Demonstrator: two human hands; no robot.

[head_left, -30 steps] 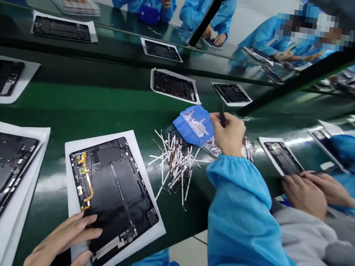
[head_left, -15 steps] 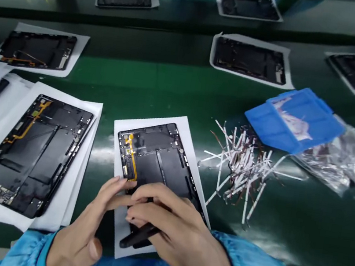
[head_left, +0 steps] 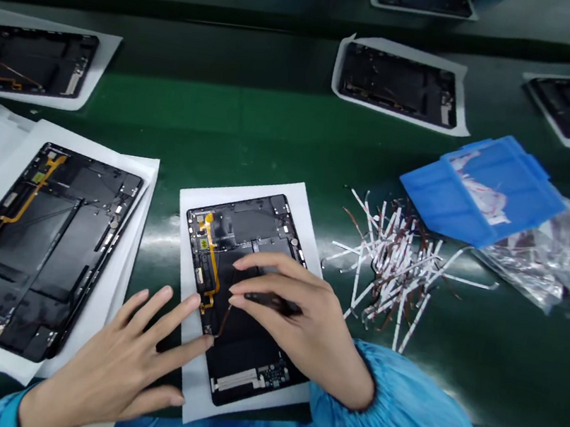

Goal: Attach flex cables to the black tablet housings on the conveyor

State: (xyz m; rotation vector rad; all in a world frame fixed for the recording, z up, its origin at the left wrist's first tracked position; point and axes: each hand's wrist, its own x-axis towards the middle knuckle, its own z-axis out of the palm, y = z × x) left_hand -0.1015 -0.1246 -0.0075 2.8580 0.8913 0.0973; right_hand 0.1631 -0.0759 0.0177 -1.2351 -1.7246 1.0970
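A black tablet housing (head_left: pixel 242 321) lies on a white sheet (head_left: pixel 312 210) in front of me, an orange flex cable (head_left: pixel 212 260) along its left side. My left hand (head_left: pixel 136 348) is open, fingers spread, its index fingertip at the housing's left edge by the lower end of a thin brown flex cable (head_left: pixel 224 322). My right hand (head_left: pixel 297 308) is closed over the housing, fingertips pinching near that cable's upper end. A slim black pen-like tool (head_left: pixel 272 302) lies within the right hand; its tip is hidden.
Another open tablet housing (head_left: pixel 44 249) rests on stacked sheets at left. To the right lie a loose pile of white and brown strips (head_left: pixel 400 266), a blue plastic tray (head_left: pixel 486 190) and a silvery bag (head_left: pixel 540 259). More housings (head_left: pixel 401 84) sit on sheets farther back.
My hands have moved apart. My left fingers have spread at the housing's edge, and my right hand has shifted up, with the brown cable now showing. The view has shifted slightly.
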